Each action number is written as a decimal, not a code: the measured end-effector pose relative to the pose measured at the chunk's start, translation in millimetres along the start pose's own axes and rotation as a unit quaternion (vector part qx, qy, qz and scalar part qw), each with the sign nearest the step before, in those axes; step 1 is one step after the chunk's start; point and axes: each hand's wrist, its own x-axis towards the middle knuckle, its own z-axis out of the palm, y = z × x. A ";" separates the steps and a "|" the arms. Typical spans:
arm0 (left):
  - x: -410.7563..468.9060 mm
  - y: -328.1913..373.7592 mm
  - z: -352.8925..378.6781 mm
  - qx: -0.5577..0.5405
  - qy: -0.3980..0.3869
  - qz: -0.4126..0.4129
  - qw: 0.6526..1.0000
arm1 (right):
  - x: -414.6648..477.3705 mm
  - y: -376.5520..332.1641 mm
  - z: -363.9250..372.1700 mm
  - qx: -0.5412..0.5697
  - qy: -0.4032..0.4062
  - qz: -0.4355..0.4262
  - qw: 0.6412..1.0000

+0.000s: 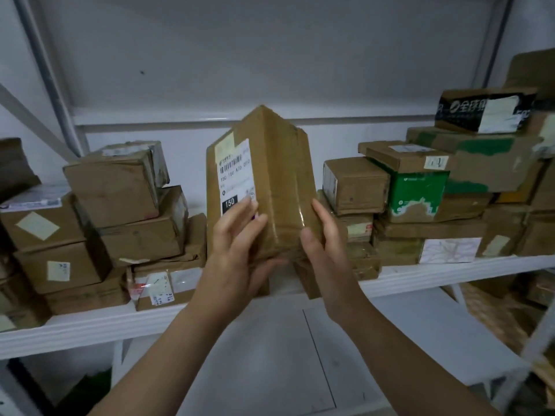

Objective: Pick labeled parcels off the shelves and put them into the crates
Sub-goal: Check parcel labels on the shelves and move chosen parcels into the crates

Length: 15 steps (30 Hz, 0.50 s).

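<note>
Above shelf (90,328), parcel (270,175), left hand (237,253), right hand (329,256)

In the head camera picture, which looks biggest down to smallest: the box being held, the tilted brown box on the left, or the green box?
1. The held box: largest, though nearness to the camera inflates it.
2. The tilted brown box.
3. The green box: smallest, only partly in sight.

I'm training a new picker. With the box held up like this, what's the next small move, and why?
Probably draw the box back toward the body, clear of the shelf. The left hand and right hand grip its lower end, its label shows, and no crate is in view, so turning to find one likely comes after.
</note>
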 end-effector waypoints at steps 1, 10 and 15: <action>2.9 4.0 -0.7 -0.074 0.016 -0.046 0.996 | -0.5 2.7 -1.0 0.005 0.014 0.003 1.000; 33.4 7.2 -14.4 -0.042 -0.036 -0.433 0.900 | 2.8 12.4 -6.2 0.084 0.046 -0.014 0.995; 25.8 12.0 -12.8 -0.101 -0.004 -0.458 0.883 | 8.9 7.0 -6.3 0.037 0.035 0.021 0.998</action>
